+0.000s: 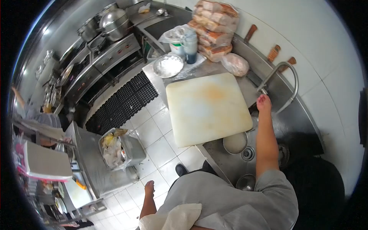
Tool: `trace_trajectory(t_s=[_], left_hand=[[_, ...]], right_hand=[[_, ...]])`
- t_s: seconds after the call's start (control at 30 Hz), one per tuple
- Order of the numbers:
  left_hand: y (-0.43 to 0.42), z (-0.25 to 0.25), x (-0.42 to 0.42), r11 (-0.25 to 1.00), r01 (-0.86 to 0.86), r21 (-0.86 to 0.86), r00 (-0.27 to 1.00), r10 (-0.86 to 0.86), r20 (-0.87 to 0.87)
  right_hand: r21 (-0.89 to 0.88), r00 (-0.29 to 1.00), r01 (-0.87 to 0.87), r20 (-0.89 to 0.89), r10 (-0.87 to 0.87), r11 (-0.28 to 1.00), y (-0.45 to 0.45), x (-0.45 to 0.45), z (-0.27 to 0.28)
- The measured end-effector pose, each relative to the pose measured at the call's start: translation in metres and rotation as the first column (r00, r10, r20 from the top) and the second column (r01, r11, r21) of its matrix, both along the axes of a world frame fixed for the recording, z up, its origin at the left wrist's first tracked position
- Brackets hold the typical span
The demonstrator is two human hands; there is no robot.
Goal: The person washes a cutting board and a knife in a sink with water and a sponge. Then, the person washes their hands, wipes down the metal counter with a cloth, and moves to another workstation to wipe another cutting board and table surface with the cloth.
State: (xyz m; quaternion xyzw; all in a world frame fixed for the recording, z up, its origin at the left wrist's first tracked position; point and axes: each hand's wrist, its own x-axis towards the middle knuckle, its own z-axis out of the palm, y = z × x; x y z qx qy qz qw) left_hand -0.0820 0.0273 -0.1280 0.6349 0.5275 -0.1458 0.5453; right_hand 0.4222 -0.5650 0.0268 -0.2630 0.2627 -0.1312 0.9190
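At the right, my right hand (263,103) reaches over the sink (264,147) and closes around the small handle at the base of the curved metal faucet (296,78). My left hand (149,187) hangs low beside my body, over the tiled floor, with its fingers loosely bent and nothing seen in it. A large white cutting board (209,109) lies in front of me, its right edge over the sink. Under that edge sits a round bowl of cloudy liquid (235,143). A smaller metal bowl (245,182) rests nearer to me in the sink.
Bagged slabs of meat (214,28) are stacked behind the board, beside a metal bowl of white powder (168,66). Knives (273,53) hang on the wall. A bin (132,149) and a black mat (122,101) are on the floor at left. Pots (114,25) stand on the stove.
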Motion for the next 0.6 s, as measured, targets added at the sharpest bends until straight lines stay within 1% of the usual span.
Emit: trace_trajectory(t_s=[0.07, 0.13, 0.17, 0.2, 0.27, 0.3, 0.37, 0.4, 0.43, 0.47, 0.5, 0.53, 0.57, 0.6], left_hand=[[-0.002, -0.001, 0.0, 0.999, -0.032, -0.016, 0.999, 0.032, 0.008], [-0.004, -0.004, -0.003, 1.0, -0.008, -0.018, 0.999, 0.007, -0.053], [-0.004, -0.005, -0.005, 1.0, -0.015, -0.02, 0.999, 0.014, -0.05], [-0.004, -0.007, -0.01, 1.0, -0.019, 0.006, 0.996, 0.02, -0.09], [0.001, -0.015, -0.02, 1.0, -0.001, 0.03, 0.987, 0.006, -0.159], [0.005, -0.019, -0.026, 1.0, -0.002, 0.029, 0.988, 0.006, -0.155], [0.009, -0.02, -0.026, 0.996, 0.04, 0.084, 0.986, -0.026, -0.165], [0.011, -0.022, -0.023, 0.993, 0.05, 0.106, 0.981, -0.028, -0.194], [0.013, -0.021, -0.018, 0.993, 0.051, 0.107, 0.981, -0.03, -0.192], [0.015, -0.02, -0.014, 0.996, 0.057, 0.072, 0.984, -0.044, -0.172], [0.017, -0.018, -0.009, 0.997, 0.062, 0.039, 0.987, -0.055, -0.151], [0.013, -0.012, 0.0, 0.997, 0.014, 0.076, 0.998, -0.009, -0.062], [0.01, -0.008, 0.007, 0.997, 0.007, 0.078, 0.998, -0.003, -0.061], [0.007, -0.004, 0.013, 0.997, -0.022, 0.071, 1.0, 0.022, -0.004]], right_hand=[[-0.011, 0.999, 0.053, 0.008, -0.052, 0.999, -0.001, -0.007, -0.009], [-0.021, 0.999, 0.038, -0.005, -0.039, 0.999, -0.003, -0.016, -0.017], [-0.031, 0.999, 0.042, -0.019, -0.043, 0.999, -0.004, -0.019, -0.019], [-0.034, 0.999, 0.037, -0.016, -0.038, 0.999, -0.006, -0.019, -0.021], [-0.022, 0.997, -0.006, -0.076, 0.004, 1.0, -0.004, -0.02, -0.018], [-0.023, 0.997, -0.006, -0.072, 0.005, 1.0, -0.002, -0.017, -0.015], [-0.008, 0.984, 0.065, -0.165, -0.065, 0.998, 0.006, -0.009, -0.007], [-0.007, 0.985, 0.067, -0.162, -0.067, 0.998, 0.008, -0.006, -0.002], [0.049, 0.985, 0.076, -0.16, -0.067, 0.996, 0.012, -0.004, 0.008], [0.105, 0.985, 0.083, -0.16, -0.066, 0.991, 0.017, -0.002, 0.017], [0.106, 0.985, 0.081, -0.158, -0.064, 0.991, 0.013, 0.004, 0.018], [0.071, 0.995, 0.08, -0.058, -0.076, 0.994, 0.003, 0.013, 0.014], [0.036, 0.996, 0.081, 0.042, -0.083, 0.996, 0.003, 0.019, 0.016], [0.038, 0.996, 0.074, 0.041, -0.076, 0.997, 0.003, 0.026, 0.017]])
